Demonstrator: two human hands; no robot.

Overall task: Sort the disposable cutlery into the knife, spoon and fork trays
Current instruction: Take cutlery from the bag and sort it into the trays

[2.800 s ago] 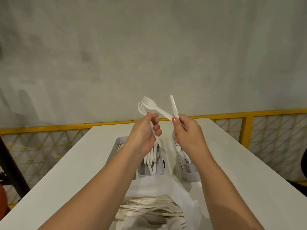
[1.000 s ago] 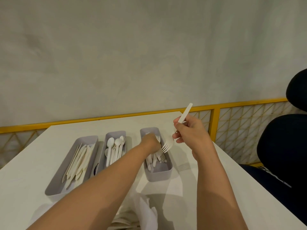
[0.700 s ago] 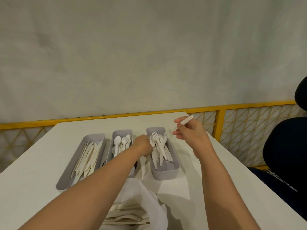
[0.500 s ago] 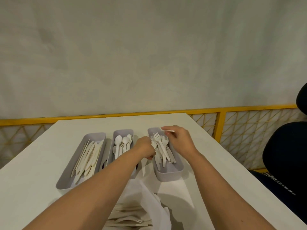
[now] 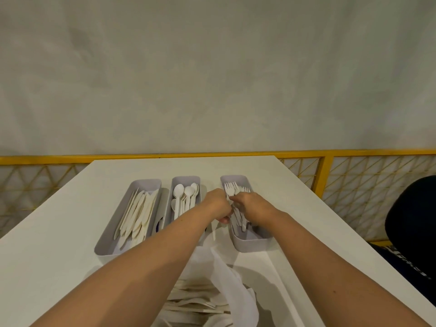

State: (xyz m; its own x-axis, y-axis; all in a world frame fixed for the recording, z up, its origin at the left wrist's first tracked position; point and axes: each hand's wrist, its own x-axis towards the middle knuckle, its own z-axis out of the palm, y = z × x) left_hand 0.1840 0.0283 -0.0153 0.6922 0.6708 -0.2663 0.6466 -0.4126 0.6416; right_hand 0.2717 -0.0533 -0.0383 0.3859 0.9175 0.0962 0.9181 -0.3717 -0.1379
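Whereas a fork was held aloft by the right hand (image 5: pixel 253 206) a second ago, it is now lowered beside the left hand (image 5: pixel 218 205) onto the forks (image 5: pixel 232 188) in the fork tray (image 5: pixel 250 243); whether anything is still gripped cannot be told. More cutlery (image 5: pixel 198 305) is left for sorting.

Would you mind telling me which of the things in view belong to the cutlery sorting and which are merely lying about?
Part of the job: knife tray, spoon tray, fork tray, bag of unsorted cutlery, left hand and right hand, both at the fork tray.

Just there: white table, yellow railing, dark shape at the right edge.
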